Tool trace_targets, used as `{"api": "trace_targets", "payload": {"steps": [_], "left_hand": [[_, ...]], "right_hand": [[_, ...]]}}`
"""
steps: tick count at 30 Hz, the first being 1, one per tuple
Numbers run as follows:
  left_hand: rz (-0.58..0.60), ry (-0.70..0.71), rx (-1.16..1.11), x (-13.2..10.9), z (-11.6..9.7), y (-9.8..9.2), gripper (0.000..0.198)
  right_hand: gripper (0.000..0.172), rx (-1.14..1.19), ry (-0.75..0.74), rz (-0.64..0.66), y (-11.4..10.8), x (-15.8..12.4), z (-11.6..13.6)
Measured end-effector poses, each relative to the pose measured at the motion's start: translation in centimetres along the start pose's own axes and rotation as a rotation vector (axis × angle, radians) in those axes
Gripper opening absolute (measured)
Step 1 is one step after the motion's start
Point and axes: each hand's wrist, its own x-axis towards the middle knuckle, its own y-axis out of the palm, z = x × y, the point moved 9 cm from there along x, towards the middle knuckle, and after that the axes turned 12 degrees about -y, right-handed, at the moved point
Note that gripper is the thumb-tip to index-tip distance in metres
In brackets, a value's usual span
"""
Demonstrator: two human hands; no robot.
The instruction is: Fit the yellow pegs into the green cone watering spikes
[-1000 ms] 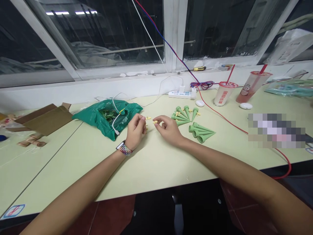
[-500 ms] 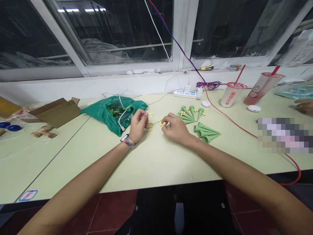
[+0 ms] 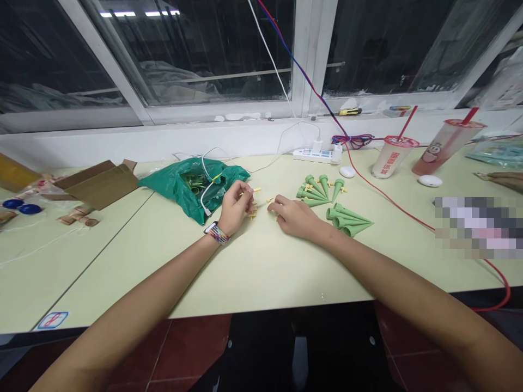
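One yellow piece (image 3: pixel 257 190) sits pinched in the left hand (image 3: pixel 235 209) beside a green bag (image 3: pixel 169 188), apparently to leave its end free; the right hand (image 3: pixel 296 218), near green cones (image 3: pixel 352 222), shows no readable grip.

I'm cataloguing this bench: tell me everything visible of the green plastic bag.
The green plastic bag lies crumpled on the table, thin-looking and slightly shiny. Its opening gapes, showing green pieces inside. A white cable with a yellow tie lies across it, connector at the front. The left hand hides part of its right side; whether they touch is unclear.
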Motion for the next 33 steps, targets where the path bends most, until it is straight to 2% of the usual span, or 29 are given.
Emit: {"api": "trace_targets", "payload": {"steps": [3,7,13,21,24,28,33], "left_hand": [[0.003,-0.002,-0.007,-0.1,-0.1,0.1,0.025],[-0.005,0.005,-0.008,0.0,-0.1,0.0,0.025],[-0.01,0.004,-0.002,0.1,0.0,0.0,0.022],[0.013,0.003,0.022,-0.1,-0.1,0.3,0.023],[0.148,-0.038,0.08,0.1,-0.4,1.0,0.023],[0.49,-0.132,0.374,-0.4,-0.5,2.3,0.031],[0.606,-0.119,0.689,-0.4,-1.2,0.7,0.031]], "right_hand": [[0.026,0.054,0.038,-0.07,-0.7,-0.2,-0.4],[0.015,0.059,-0.018,-0.02,-1.0,-0.2,0.2],[0.016,0.056,-0.046,0.02,-0.5,-0.3,-0.5],[0.022,-0.028,0.062,-0.031,-0.1,-0.2,-1.9],[0.025,-0.05,0.101,-0.02,-0.1,-0.2,-2.1],[0.024,-0.051,0.136,-0.02,-0.1,-0.2,-2.3],[0.024,-0.047,0.131,-0.042,-0.2,-0.1,-1.9]]}}
